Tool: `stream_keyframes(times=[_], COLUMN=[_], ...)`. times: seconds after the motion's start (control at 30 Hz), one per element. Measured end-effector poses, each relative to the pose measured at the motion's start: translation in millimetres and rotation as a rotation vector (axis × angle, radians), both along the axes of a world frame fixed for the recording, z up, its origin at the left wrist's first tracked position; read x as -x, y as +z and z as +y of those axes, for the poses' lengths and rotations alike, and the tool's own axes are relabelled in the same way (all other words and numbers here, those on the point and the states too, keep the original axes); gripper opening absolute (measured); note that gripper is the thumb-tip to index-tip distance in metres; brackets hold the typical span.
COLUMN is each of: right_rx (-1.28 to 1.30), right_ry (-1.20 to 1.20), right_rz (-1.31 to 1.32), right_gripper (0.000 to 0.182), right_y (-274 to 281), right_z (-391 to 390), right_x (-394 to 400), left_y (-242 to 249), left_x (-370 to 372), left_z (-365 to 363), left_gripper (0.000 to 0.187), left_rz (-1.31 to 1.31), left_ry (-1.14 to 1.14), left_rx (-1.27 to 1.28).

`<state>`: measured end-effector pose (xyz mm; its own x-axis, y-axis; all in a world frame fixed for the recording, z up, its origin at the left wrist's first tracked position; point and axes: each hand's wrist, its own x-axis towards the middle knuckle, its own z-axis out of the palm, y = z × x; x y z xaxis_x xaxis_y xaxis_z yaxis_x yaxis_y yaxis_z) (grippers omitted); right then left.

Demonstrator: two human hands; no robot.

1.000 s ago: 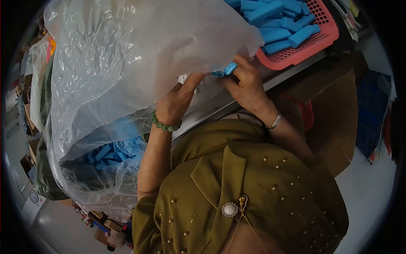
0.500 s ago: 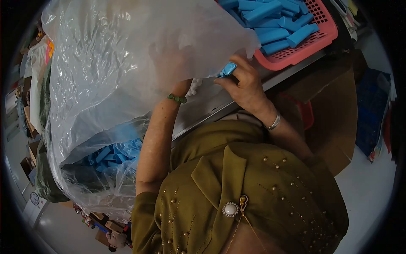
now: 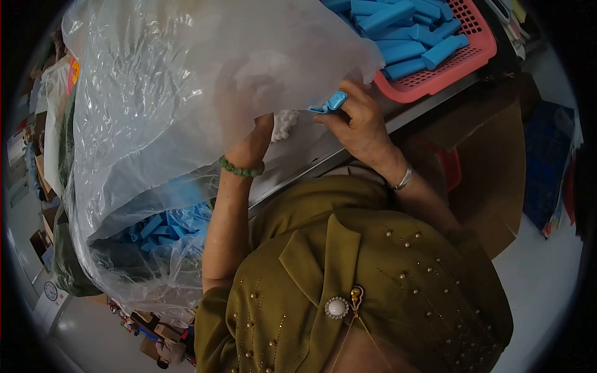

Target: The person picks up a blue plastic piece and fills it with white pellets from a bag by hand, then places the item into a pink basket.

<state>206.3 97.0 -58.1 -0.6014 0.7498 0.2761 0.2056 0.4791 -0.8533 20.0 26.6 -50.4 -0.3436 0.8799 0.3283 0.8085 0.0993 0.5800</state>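
My right hand [image 3: 359, 118] pinches a small blue plastic piece [image 3: 336, 101] with an open, hollow end, beside the edge of a clear plastic bag [image 3: 143, 93]. Under that bag's hanging film reaches my left hand [image 3: 252, 140], above the metal tabletop. Its fingers show only as a blur through the plastic, so what they hold, if anything, is hidden. Right beside it lies a heap of small white pieces [image 3: 284, 124], partly covered by the film. More blue pieces [image 3: 163, 230] are inside the bag's opening at the left.
A pink perforated basket [image 3: 429, 86] full of blue plastic pieces [image 3: 398, 50] stands at the upper right. Below the table edge on the right are a brown cardboard box [image 3: 491, 168] and something red [image 3: 449, 166]. Another person [image 3: 171, 351] shows at the lower left.
My left hand has shifted left and slightly down, so more of the white heap shows. My right hand stays almost in place, with the blue piece still pinched.
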Motion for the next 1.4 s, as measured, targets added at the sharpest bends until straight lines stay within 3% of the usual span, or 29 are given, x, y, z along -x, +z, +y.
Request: stream_keyframes(times=[0.03, 0.17, 0.23, 0.33, 0.47, 0.53, 0.57, 0.63, 0.67, 0.73, 0.87, 0.93, 1.07, 1.23, 1.4], right_rx=[-0.014, -0.001, 0.021, 0.005, -0.011, -0.121, -0.130, -0.063, -0.073, 0.245, 0.337, 0.304, 0.238, 0.165, 0.249], right_ry=[0.009, 0.024, 0.015, 0.024, 0.056, 0.068, 0.073, 0.124, 0.131, 0.176, 0.196, 0.157, 0.192, 0.378, 0.564], right_rz=[-0.001, 0.023, 0.030, 0.038, 0.052, -0.026, -0.023, -0.037, -0.034, 0.000, 0.105, 0.389, 0.339, 0.135, 0.204], right_gripper=[0.028, 0.028, 0.029, 0.029, 0.030, 0.034, 0.034, 0.040, 0.040, 0.043, 0.044, 0.043, 0.042, 0.044, 0.042], right_y=[-0.1, 2.8, 6.3, 8.7, 11.2, 17.8, 21.7, 29.7, 31.8, 33.8, 37.5, 35.6, 40.5, 48.3, 53.6], right_z=[0.3, -3.2, -4.3, -5.0, -3.9, -4.3, -4.9, -6.1, -6.7, -9.6, -18.0, -23.8, -29.1, -25.0, -16.3], right_x=[1.5, 6.2, 8.4, 9.1, 11.1, 13.9, 15.9, 19.9, 20.9, 23.6, 37.5, 50.3, 60.0, 57.3, 51.2], left_y=[4.2, 36.1, 36.4, 46.2, 36.4, 30.7, 23.1, 8.4, 8.1, 8.3, 19.0, 11.5, 20.9, 21.7, 16.0], left_x=[-0.7, -14.0, -16.2, -18.8, -14.0, -18.7, -17.1, -13.6, -16.0, -26.7, -29.0, -30.1, -25.9, -24.0, -17.3], left_z=[-5.2, -10.2, -12.8, -18.1, -25.3, -28.2, -32.4, -39.1, -36.8, -29.7, -21.2, -18.0, -14.4, -16.8, -20.1], left_gripper=[0.015, 0.021, 0.033, 0.045, 0.054, 0.056, 0.056, 0.050, 0.050, 0.041, 0.034, 0.026, 0.028, 0.010, 0.005], left_rz=[-0.184, -0.227, -0.172, -0.320, -0.407, -0.808, -0.803, -1.190, -1.185, -1.701, -1.801, -1.628, -1.542, -1.674, -1.622], left_ry=[0.014, -0.143, -0.193, -0.048, -0.169, -0.155, -0.153, -0.196, -0.197, -0.031, 0.039, 0.231, 0.340, 0.431, 0.538], left_rx=[-0.009, -0.085, -0.001, 0.135, 0.011, -0.060, -0.070, -0.177, -0.189, -0.452, -0.375, -0.270, -0.173, -0.294, -0.266])
